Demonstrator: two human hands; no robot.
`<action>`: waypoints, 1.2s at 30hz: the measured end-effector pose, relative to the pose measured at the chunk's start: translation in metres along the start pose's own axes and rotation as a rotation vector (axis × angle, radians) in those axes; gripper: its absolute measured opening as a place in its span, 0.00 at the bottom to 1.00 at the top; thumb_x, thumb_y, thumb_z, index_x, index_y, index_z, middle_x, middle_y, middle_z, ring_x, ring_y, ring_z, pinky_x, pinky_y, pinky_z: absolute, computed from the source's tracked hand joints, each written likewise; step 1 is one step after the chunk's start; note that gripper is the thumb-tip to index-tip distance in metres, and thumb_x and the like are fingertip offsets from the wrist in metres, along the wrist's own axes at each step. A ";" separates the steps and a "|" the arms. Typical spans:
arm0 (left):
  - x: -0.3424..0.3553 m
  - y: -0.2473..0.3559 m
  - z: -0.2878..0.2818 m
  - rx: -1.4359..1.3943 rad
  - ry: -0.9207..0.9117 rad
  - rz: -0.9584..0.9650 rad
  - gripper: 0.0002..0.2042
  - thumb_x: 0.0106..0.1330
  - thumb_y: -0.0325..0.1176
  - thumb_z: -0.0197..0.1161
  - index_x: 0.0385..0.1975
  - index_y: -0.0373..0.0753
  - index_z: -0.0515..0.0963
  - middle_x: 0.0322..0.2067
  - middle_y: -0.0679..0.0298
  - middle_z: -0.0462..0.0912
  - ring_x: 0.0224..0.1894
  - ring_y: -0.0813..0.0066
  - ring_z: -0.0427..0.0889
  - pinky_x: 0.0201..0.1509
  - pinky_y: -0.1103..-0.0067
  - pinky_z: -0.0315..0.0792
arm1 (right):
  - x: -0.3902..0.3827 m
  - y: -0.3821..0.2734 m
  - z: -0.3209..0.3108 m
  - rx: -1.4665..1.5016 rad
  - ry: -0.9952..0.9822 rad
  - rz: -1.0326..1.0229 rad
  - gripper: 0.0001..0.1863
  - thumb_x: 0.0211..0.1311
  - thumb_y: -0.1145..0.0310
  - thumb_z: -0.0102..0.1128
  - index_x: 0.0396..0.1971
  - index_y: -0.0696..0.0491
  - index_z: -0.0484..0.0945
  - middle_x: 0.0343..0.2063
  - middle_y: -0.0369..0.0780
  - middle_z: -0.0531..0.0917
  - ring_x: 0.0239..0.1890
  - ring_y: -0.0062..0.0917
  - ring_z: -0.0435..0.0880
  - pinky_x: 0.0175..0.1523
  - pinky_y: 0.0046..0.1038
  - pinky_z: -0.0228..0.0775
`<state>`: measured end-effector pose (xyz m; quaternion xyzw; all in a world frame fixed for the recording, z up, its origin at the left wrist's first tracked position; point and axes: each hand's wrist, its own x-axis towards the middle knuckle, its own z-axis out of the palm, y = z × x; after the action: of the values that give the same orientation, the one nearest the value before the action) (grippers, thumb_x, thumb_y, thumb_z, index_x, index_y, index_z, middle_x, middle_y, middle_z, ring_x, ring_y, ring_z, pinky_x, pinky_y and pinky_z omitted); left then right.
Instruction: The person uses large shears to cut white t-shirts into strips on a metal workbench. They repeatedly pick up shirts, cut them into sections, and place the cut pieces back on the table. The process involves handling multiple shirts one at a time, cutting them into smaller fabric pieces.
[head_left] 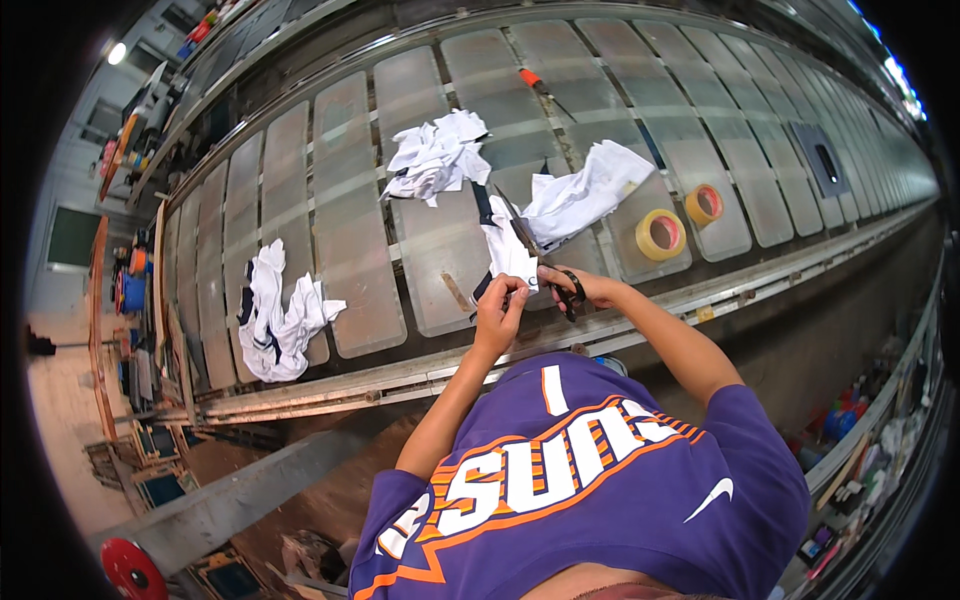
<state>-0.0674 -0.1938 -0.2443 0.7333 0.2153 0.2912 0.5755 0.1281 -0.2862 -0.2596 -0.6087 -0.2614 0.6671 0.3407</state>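
Note:
My left hand (500, 312) pinches the near end of a white fabric piece (507, 247) with dark edging, just above the table's front rail. In my right hand (587, 287) is a pair of black-handled scissors (519, 218), its blades pointing away across the white cloth. Whether the blades are cutting the cloth I cannot tell. Beyond them on the right lies a larger bundle of white cloth (588, 195). A crumpled pile of white fabric pieces (436, 157) sits farther back. Another white and navy heap (277, 312) rests at the left.
Two rolls of tape (646, 240) stand right of my hands on the long table of metal panels (361, 215). Farther back lies an orange-handled tool (530, 77) with a thin shaft. A dark flat item (818, 160) is at the far right. A metal rail (400, 376) runs along the near edge.

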 end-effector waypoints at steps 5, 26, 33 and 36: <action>-0.006 -0.004 -0.011 -0.073 0.046 -0.093 0.06 0.70 0.30 0.57 0.36 0.34 0.74 0.29 0.71 0.74 0.30 0.87 0.67 0.34 0.85 0.63 | 0.021 -0.015 -0.010 -0.166 -0.094 -0.024 0.30 0.62 0.33 0.51 0.37 0.50 0.68 0.24 0.32 0.72 0.24 0.16 0.74 0.31 0.19 0.61; -0.034 0.008 -0.042 -0.084 0.228 -0.136 0.07 0.66 0.32 0.60 0.34 0.34 0.77 0.29 0.66 0.78 0.33 0.80 0.73 0.39 0.81 0.67 | 0.033 -0.066 -0.044 -0.594 0.012 -0.100 0.22 0.63 0.46 0.61 0.29 0.52 0.75 0.17 0.31 0.72 0.17 0.15 0.72 0.23 0.20 0.61; -0.053 0.001 -0.111 0.627 0.289 0.011 0.06 0.58 0.33 0.62 0.27 0.37 0.78 0.24 0.60 0.78 0.30 0.63 0.78 0.40 0.72 0.67 | 0.013 -0.047 -0.048 -0.319 -0.238 0.097 0.26 0.67 0.41 0.51 0.48 0.49 0.70 0.26 0.29 0.72 0.28 0.15 0.72 0.31 0.18 0.59; -0.065 -0.048 -0.119 0.848 -0.028 -0.151 0.07 0.57 0.36 0.64 0.29 0.40 0.79 0.27 0.60 0.77 0.35 0.59 0.77 0.41 0.67 0.66 | 0.007 -0.032 -0.037 -0.348 -0.270 0.139 0.25 0.67 0.41 0.50 0.46 0.49 0.71 0.26 0.30 0.72 0.27 0.15 0.73 0.31 0.19 0.59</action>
<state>-0.1944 -0.1389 -0.2823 0.8909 0.3612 0.1240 0.2459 0.1688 -0.2632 -0.2442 -0.5800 -0.3732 0.7092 0.1460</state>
